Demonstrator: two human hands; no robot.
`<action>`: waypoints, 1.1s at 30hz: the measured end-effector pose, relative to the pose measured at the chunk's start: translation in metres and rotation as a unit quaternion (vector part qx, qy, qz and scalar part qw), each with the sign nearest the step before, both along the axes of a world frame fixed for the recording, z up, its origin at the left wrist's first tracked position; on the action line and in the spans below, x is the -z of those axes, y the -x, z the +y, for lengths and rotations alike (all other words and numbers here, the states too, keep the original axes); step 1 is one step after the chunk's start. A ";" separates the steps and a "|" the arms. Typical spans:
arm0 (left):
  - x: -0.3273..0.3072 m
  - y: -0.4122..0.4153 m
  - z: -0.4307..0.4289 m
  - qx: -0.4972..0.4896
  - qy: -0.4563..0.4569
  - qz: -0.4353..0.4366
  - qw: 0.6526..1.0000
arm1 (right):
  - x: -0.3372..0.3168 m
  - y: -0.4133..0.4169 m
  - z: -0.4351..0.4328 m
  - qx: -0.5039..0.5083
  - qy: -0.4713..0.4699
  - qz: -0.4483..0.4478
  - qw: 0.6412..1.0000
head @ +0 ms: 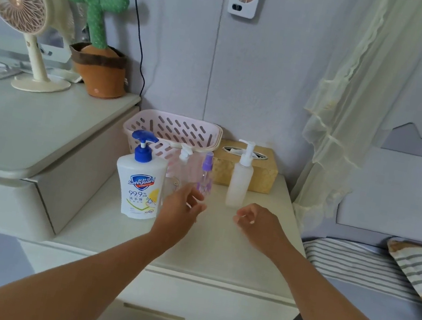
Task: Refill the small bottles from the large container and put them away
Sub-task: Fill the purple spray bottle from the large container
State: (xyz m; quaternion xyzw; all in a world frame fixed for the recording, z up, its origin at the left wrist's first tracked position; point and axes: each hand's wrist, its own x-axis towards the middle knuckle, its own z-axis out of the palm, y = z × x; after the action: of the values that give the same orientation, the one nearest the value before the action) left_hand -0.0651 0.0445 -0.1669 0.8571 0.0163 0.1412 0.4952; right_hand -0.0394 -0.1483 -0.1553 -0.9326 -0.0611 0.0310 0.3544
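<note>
A large white hand-soap container with a blue pump stands at the left of the nightstand top. To its right stand a clear pump bottle, a small purple spray bottle and a frosted white pump bottle. My left hand hovers just in front of the clear and purple bottles, fingers loosely curled, holding nothing. My right hand hovers below the frosted bottle, fingers loosely curled and empty.
A pink slotted basket sits behind the bottles against the wall, beside a golden tissue box. A higher cabinet on the left carries a fan and a cactus toy. A bed with a striped pillow lies right.
</note>
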 end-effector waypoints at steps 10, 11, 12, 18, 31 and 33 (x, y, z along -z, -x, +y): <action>0.027 0.006 0.028 0.060 -0.019 0.086 0.994 | -0.043 -0.005 0.076 0.006 -0.024 -0.129 0.991; 0.028 0.005 0.029 0.060 -0.016 0.085 0.994 | -0.045 -0.008 0.080 0.016 -0.015 -0.134 0.991; 0.028 0.004 0.028 0.060 -0.015 0.085 0.994 | -0.048 -0.011 0.083 0.025 -0.010 -0.139 0.990; 0.030 0.001 0.033 0.064 0.002 0.087 0.994 | -0.055 -0.028 0.100 0.073 0.055 -0.157 0.983; 0.032 0.001 0.029 0.035 0.018 0.091 0.995 | -0.054 -0.021 0.092 0.093 0.044 -0.197 0.975; 0.030 0.002 0.028 0.031 0.024 0.099 0.994 | -0.055 -0.016 0.088 0.090 0.028 -0.198 0.976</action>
State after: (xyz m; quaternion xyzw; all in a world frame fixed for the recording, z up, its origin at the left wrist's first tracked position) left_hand -0.0672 0.0729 -0.1968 0.8547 0.0422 0.0394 0.5159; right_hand -0.0231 -0.0599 -0.1002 -0.9315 -0.0447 -0.1850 0.3099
